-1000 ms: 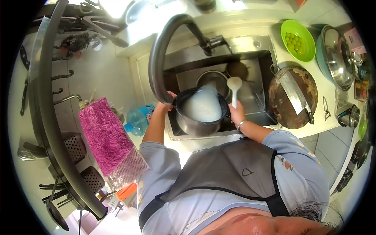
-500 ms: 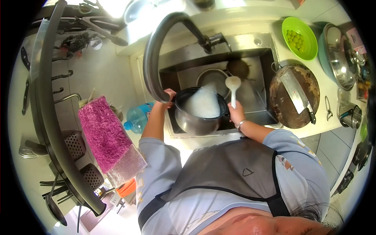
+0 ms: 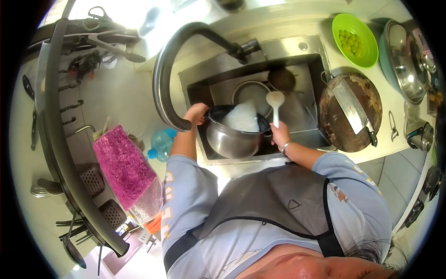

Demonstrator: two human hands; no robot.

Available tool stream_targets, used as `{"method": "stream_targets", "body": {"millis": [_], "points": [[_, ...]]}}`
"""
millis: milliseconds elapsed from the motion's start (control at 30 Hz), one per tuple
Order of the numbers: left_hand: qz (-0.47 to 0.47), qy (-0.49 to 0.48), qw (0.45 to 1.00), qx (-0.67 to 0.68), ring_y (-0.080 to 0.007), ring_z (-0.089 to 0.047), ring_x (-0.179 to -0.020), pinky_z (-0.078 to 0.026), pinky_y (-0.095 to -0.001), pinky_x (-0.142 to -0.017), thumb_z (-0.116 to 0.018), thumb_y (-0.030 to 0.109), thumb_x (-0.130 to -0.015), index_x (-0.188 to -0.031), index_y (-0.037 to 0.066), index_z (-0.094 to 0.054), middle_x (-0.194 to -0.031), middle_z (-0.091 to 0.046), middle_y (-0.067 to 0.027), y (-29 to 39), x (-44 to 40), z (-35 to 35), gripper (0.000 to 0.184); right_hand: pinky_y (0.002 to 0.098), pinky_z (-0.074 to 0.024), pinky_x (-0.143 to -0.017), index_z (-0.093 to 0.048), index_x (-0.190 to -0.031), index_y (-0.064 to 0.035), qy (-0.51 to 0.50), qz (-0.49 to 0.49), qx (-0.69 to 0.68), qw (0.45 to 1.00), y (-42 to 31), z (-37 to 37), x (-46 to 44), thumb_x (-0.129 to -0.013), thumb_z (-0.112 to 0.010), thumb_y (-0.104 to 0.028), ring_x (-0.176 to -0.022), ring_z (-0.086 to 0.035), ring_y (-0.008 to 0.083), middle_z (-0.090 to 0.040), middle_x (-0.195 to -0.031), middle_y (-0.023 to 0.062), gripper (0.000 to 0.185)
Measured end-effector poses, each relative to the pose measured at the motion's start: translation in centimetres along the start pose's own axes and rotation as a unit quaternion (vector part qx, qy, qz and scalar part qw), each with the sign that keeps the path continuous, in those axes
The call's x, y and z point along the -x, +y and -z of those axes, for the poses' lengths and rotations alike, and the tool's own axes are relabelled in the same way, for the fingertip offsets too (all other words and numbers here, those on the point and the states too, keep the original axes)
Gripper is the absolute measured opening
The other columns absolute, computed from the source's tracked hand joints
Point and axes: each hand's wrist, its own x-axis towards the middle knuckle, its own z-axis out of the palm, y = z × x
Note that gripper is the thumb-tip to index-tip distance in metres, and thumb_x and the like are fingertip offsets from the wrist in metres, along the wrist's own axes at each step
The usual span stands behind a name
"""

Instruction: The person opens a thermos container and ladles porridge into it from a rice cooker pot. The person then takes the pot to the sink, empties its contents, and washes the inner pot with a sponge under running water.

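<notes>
"Kitchen counter (image 3: 382, 144) w/ steel sink (image 3: 278, 49) & dark curved tap (image 3: 163, 69) arching nr its left end. To the right: cleaver (image 3: 346, 104) lying on a round board (image 3: 331, 123), green bowl (image 3: 370, 46) w/ small round green fruit (image 3: 349, 43)."

"OK, & the hands?"

"L hand (image 3: 197, 114): fingers curled in, grasping the pot (image 3: 234, 143) at its left side. R hand (image 3: 280, 135): wrapped round the handle of a white spoon (image 3: 275, 99), spoon end pointing away from the person. Same hand's right by the pot's right side; can't tell if it grips that too."

"Where's the pot exactly?"

"Btwn both hands, over the sink's near side, white contents (image 3: 242, 117) visible inside; can't tell if its base rests on anything"
</notes>
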Motion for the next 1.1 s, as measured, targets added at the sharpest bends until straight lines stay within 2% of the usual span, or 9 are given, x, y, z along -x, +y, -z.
{"method": "stream_targets", "body": {"millis": [233, 367, 467, 567, 667, 767, 867, 967, 1100], "points": [[0.094, 0.058, 0.993, -0.041, -0.0108, -0.025, -0.036, -0.018, -0.0240, -0.036, -0.052, 0.018, -0.081, -0.052, 0.015, -0.031, -0.047, -0.028, 0.0001, 3.1, -1.2, -0.7, 0.037, 0.0272, -0.0338, -0.036, -0.051, -0.087, -0.0079, -0.007, -0.068, -0.045, 0.997, -0.4, 0.2, -0.3, -0.091, -0.054, -0.022, -0.046, -0.043, 0.0108, -0.043, -0.059, -0.0004, 0.015], [0.123, 0.028, 0.989, -0.075, -0.0138, -0.028, -0.038, -0.021, -0.0262, -0.037, -0.050, 0.015, -0.080, -0.057, 0.012, -0.035, -0.050, -0.031, -0.0014, 4.3, -3.0, -0.3, 0.028, 0.0274, -0.0331, -0.036, -0.052, -0.086, -0.0075, -0.007, -0.076, -0.054, 0.996, -0.3, 0.6, -0.8, -0.091, -0.054, -0.023, -0.045, -0.043, 0.0107, -0.043, -0.058, -0.0006, 0.016], [0.132, 0.041, 0.989, -0.049, -0.0133, -0.028, -0.038, -0.021, -0.0254, -0.038, -0.050, 0.017, -0.081, -0.057, 0.013, -0.035, -0.051, -0.031, -0.0012, 5.1, -2.5, -0.8, 0.029, 0.0230, -0.0236, -0.036, -0.044, -0.085, -0.0108, -0.018, -0.051, -0.057, 0.997, -0.8, 0.6, -1.0, -0.093, -0.050, -0.022, -0.042, -0.034, 0.0077, -0.040, -0.060, -0.0014, 0.015], [0.143, 0.044, 0.989, -0.007, -0.0123, -0.028, -0.038, -0.021, -0.0246, -0.038, -0.050, 0.019, -0.084, -0.059, 0.013, -0.035, -0.051, -0.031, -0.0010, 4.7, -2.5, -0.7, 0.030, 0.0218, -0.0232, -0.036, -0.045, -0.085, -0.0113, -0.020, -0.004, -0.004, 1.000, 0.7, 1.0, -2.7, -0.092, -0.051, -0.023, -0.043, -0.034, 0.0066, -0.041, -0.060, -0.0021, 0.015], [0.168, -0.010, 0.984, 0.063, -0.0097, -0.029, -0.038, -0.022, -0.0224, -0.038, -0.049, 0.021, -0.088, -0.063, 0.013, -0.037, -0.051, -0.033, -0.0003, 4.1, -2.7, 0.2, 0.029, 0.0207, -0.0248, -0.037, -0.046, -0.085, -0.0116, -0.050, -0.046, -0.088, 0.994, -0.3, 1.4, -2.5, -0.091, -0.055, -0.026, -0.043, -0.034, 0.0060, -0.041, -0.060, -0.0028, 0.018], [0.197, -0.019, 0.974, 0.113, -0.0082, -0.029, -0.037, -0.022, -0.0206, -0.038, -0.047, 0.020, -0.090, -0.065, 0.012, -0.038, -0.051, -0.033, 0.0000, 4.3, -1.6, -0.2, 0.028, 0.0204, -0.0284, -0.038, -0.050, -0.094, -0.0093, -0.117, -0.053, -0.152, 0.980, -1.8, 2.3, -2.0, -0.089, -0.060, -0.026, -0.045, -0.035, 0.0063, -0.044, -0.065, -0.0017, 0.020], [0.204, -0.044, 0.970, 0.126, -0.0080, -0.031, -0.035, -0.023, -0.0191, -0.035, -0.044, 0.022, -0.092, -0.067, 0.011, -0.037, -0.050, -0.034, 0.0004, 4.3, -2.1, -0.3, 0.027, 0.0227, -0.0321, -0.039, -0.051, -0.106, -0.0063, -0.118, 0.039, -0.089, 0.988, -1.8, 2.7, -2.2, -0.086, -0.066, -0.024, -0.045, -0.040, 0.0063, -0.052, -0.069, -0.0007, 0.030], [0.215, -0.046, 0.968, 0.122, -0.0078, -0.031, -0.035, -0.023, -0.0188, -0.034, -0.041, 0.022, -0.093, -0.070, 0.011, -0.038, -0.050, -0.034, 0.0010, 4.8, -2.7, -0.5, 0.025, 0.0223, -0.0311, -0.038, -0.049, -0.113, -0.0058, -0.120, 0.057, -0.056, 0.990, -1.1, 3.3, -3.6, -0.087, -0.066, -0.018, -0.044, -0.038, 0.0056, -0.052, -0.070, -0.0009, 0.033], [0.201, -0.071, 0.973, 0.086, -0.0069, -0.030, -0.038, -0.022, -0.0190, -0.036, -0.041, 0.020, -0.091, -0.067, 0.012, -0.037, -0.050, -0.033, 0.0023, 5.6, -3.0, -0.6, 0.026, 0.0220, -0.0296, -0.038, -0.052, -0.107, -0.0050, -0.112, 0.067, -0.058, 0.990, -1.5, 3.7, -4.7, -0.089, -0.064, -0.018, -0.044, -0.038, 0.0046, -0.053, -0.069, -0.0017, 0.026]]}}
